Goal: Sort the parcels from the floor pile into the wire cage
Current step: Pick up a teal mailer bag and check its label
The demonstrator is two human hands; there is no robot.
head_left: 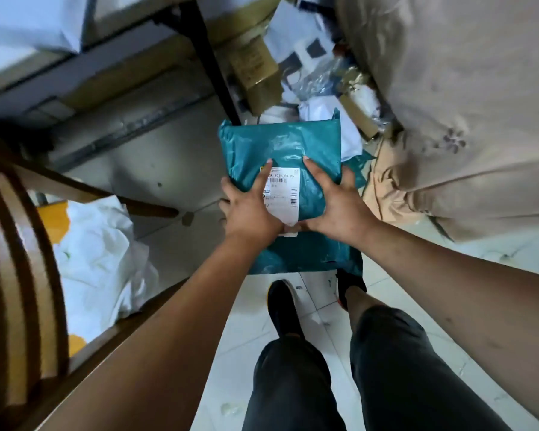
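Both hands on one parcel: teal glossy plastic mailer bag (280, 144) with a white printed shipping label (285, 194) on its top face. Left hand (249, 209) grips the near-left edge, thumb lying over the label's left margin. Right hand (335, 206) grips the near-right edge, thumb flat on the teal film, fingers wrapped under. Bag is held off the floor, roughly level, out ahead of the black shoes (282, 306)

More teal film (308, 253) hangs below the wrists; can't tell if it's the same bag's loose end or a second one

Edges / clearance:
- left: brown wooden slat-back chair (19, 244), close to the left forearm, with a crumpled white plastic sack (100, 259) beneath it
- right: big beige fabric sack (464, 104), near the bag's right edge
- far: bag's far edge overlaps the floor pile of cardboard boxes and white mailers (293, 57); black metal post (206, 57) ends just beyond the far-left corner
- open room: strip of white tiled floor (324, 306) between chair and sack, plus a grey patch left of the bag

Upper part of the view is motion-blurred
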